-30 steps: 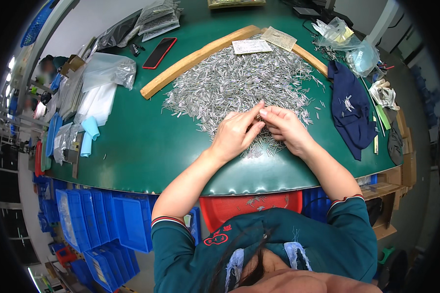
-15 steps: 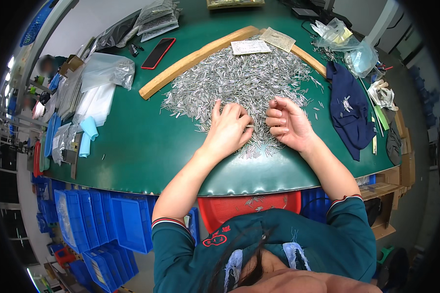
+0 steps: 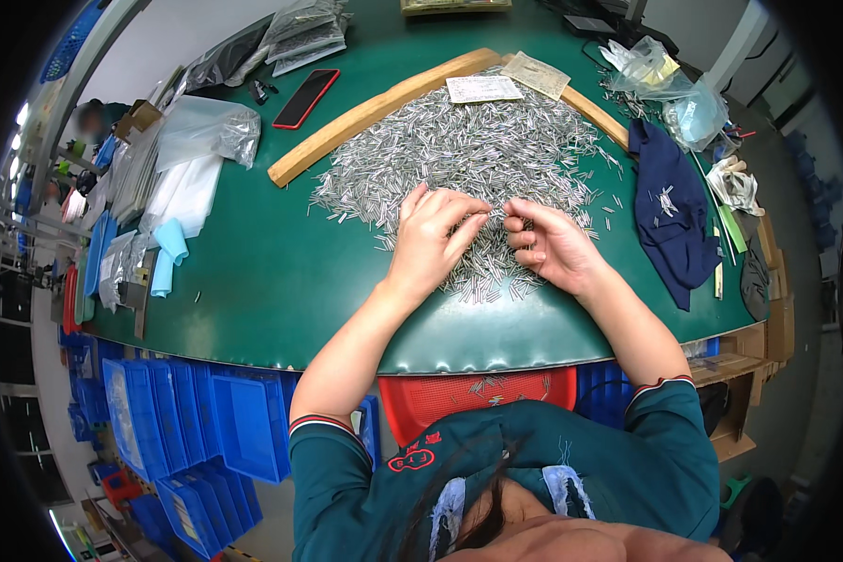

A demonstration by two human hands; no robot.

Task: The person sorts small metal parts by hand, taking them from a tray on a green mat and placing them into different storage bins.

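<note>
A wide heap of small, thin silvery metal pins (image 3: 459,140) covers the middle of the green tabletop. Over its near part, my left hand (image 3: 433,234) has thumb and index finger brought together in a pinch pointing right. My right hand (image 3: 554,245) faces it, thumb and index finger pinched and the other fingers curled. The fingertips of both hands almost meet above the pins. Whatever sits between them is too small to make out.
Wooden bars (image 3: 375,114) border the heap's far side, with paper slips (image 3: 484,89) on top. A red-edged phone (image 3: 306,98) and plastic bags (image 3: 206,131) lie left. Dark blue cloth (image 3: 670,215) lies right. A red basket (image 3: 478,403) holding some pins is below the table edge.
My left hand has come up from the pins, its fingers drawn together into a pinch toward the right hand. My right hand has shifted slightly left and nearer, so the fingertips almost meet.
</note>
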